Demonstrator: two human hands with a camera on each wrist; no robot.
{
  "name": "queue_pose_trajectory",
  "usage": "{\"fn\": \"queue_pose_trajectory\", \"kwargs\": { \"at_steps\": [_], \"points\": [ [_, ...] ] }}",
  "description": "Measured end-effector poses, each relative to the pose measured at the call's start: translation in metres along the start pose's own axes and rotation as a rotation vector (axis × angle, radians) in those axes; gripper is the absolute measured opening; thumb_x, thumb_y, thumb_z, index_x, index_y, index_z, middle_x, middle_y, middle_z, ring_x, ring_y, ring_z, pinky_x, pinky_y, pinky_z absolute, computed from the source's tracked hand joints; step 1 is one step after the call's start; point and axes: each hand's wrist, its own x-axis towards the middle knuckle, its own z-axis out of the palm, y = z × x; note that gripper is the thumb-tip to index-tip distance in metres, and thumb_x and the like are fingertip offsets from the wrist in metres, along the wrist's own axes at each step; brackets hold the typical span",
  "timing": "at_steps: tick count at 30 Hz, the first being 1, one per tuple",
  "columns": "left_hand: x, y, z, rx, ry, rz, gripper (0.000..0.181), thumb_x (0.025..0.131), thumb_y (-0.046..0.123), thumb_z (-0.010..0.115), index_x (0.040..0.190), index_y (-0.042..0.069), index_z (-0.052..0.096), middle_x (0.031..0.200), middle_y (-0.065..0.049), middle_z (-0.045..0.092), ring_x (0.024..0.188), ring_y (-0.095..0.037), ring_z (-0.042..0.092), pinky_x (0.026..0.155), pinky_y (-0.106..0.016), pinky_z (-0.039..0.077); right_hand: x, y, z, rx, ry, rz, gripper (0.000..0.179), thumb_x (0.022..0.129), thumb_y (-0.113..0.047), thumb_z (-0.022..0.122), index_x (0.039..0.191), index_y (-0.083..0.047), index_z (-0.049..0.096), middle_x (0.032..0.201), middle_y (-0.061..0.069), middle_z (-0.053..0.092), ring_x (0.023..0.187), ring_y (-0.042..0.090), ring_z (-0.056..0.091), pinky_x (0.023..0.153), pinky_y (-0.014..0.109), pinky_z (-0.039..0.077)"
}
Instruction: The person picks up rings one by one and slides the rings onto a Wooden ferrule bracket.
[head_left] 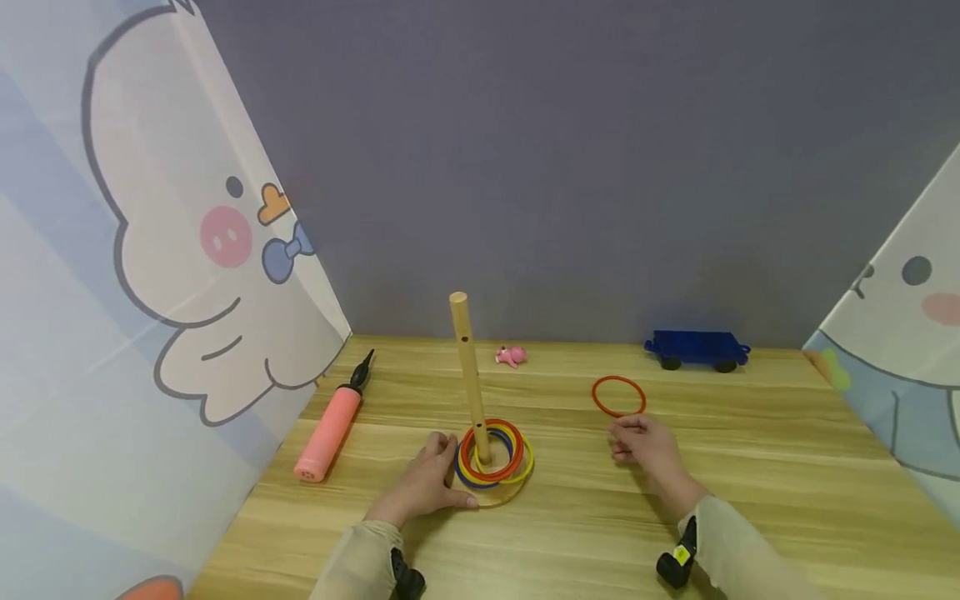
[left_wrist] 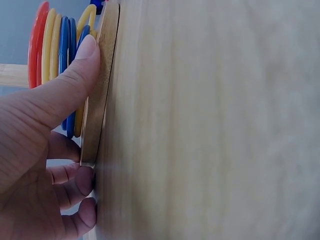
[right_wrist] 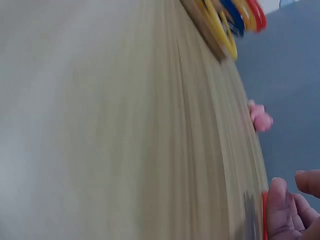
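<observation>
A wooden ring-toss stand has an upright post (head_left: 470, 375) on a round base (head_left: 501, 498). Stacked around the post's foot are several rings (left_wrist: 64, 45) in red, yellow and blue. My left hand (head_left: 423, 479) grips the base from its left side, the thumb (left_wrist: 75, 75) against the rim and the fingers spread around the edge. Farther right, a single red ring (head_left: 617, 377) lies flat on the table. Its near edge is right at the fingertips of my right hand (head_left: 648, 450), whose thumb stands apart from loosely bent fingers.
On the left lies a pink hand pump (head_left: 330, 435) with a black nozzle. Toward the back wall are a small pink animal figure (head_left: 512, 357) and a blue toy wagon (head_left: 697, 347). Printed panels flank the wooden table (head_left: 570, 542).
</observation>
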Motion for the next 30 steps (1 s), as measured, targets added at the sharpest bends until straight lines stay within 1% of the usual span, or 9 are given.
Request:
{"fn": "queue_pose_trajectory", "kwargs": {
  "at_steps": [6,8,15,18,21,27,30],
  "points": [
    [-0.001,0.0,-0.002,0.009,-0.008,-0.005,0.115,0.071,0.058,0.079,0.148,-0.01,0.028,0.131,-0.016,0.037,0.121,-0.032,0.043,0.099,-0.049,0.04,0.01,-0.007,-0.019,-0.161,0.034,-0.053,0.028,0.094,-0.007,0.062,0.112,0.015,0.058,0.085,0.016,0.068,0.065,0.02,0.066,0.058,0.032,0.056],
    [-0.002,0.0,-0.003,0.008,-0.008,-0.009,0.115,0.071,0.057,0.08,0.149,-0.01,0.028,0.131,-0.016,0.037,0.121,-0.032,0.043,0.099,-0.05,0.04,0.014,-0.008,-0.024,-0.195,0.048,-0.056,0.027,0.093,-0.006,0.063,0.11,0.014,0.059,0.087,0.016,0.069,0.066,0.02,0.066,0.058,0.032,0.056],
    [-0.001,0.003,-0.002,0.015,-0.02,-0.012,0.116,0.071,0.06,0.078,0.15,-0.008,0.027,0.133,-0.016,0.037,0.123,-0.032,0.043,0.1,-0.05,0.04,0.033,0.0,-0.035,-0.272,0.097,-0.001,0.028,0.091,-0.011,0.066,0.107,0.01,0.06,0.08,0.009,0.068,0.062,0.016,0.066,0.056,0.03,0.055],
    [0.0,0.004,-0.002,0.016,-0.025,-0.004,0.116,0.072,0.059,0.078,0.15,-0.009,0.027,0.133,-0.017,0.037,0.123,-0.033,0.042,0.1,-0.05,0.04,0.037,0.003,-0.037,-0.325,0.093,0.006,0.028,0.091,-0.014,0.067,0.103,0.01,0.06,0.074,0.008,0.067,0.058,0.016,0.064,0.054,0.03,0.055],
    [0.0,0.005,-0.002,0.011,-0.024,0.0,0.115,0.072,0.057,0.079,0.149,-0.01,0.027,0.132,-0.018,0.037,0.122,-0.034,0.043,0.099,-0.05,0.04,0.039,0.003,-0.039,-0.366,0.077,0.014,0.03,0.091,-0.017,0.067,0.103,0.01,0.061,0.071,0.008,0.066,0.055,0.016,0.064,0.053,0.031,0.054],
    [0.0,0.005,-0.001,0.011,-0.022,-0.005,0.114,0.072,0.056,0.08,0.149,-0.01,0.028,0.132,-0.018,0.038,0.12,-0.034,0.045,0.096,-0.051,0.042,0.044,0.002,-0.043,-0.409,0.045,0.048,0.03,0.093,-0.019,0.066,0.101,0.01,0.065,0.063,0.007,0.063,0.052,0.016,0.061,0.051,0.031,0.054],
    [-0.001,0.005,-0.003,0.013,-0.024,-0.012,0.114,0.072,0.057,0.079,0.149,-0.01,0.027,0.132,-0.018,0.037,0.12,-0.034,0.044,0.096,-0.051,0.042,0.045,0.001,-0.042,-0.429,0.039,0.045,0.028,0.091,-0.017,0.066,0.098,0.01,0.066,0.063,0.007,0.063,0.052,0.016,0.061,0.051,0.031,0.054]
  ]
}}
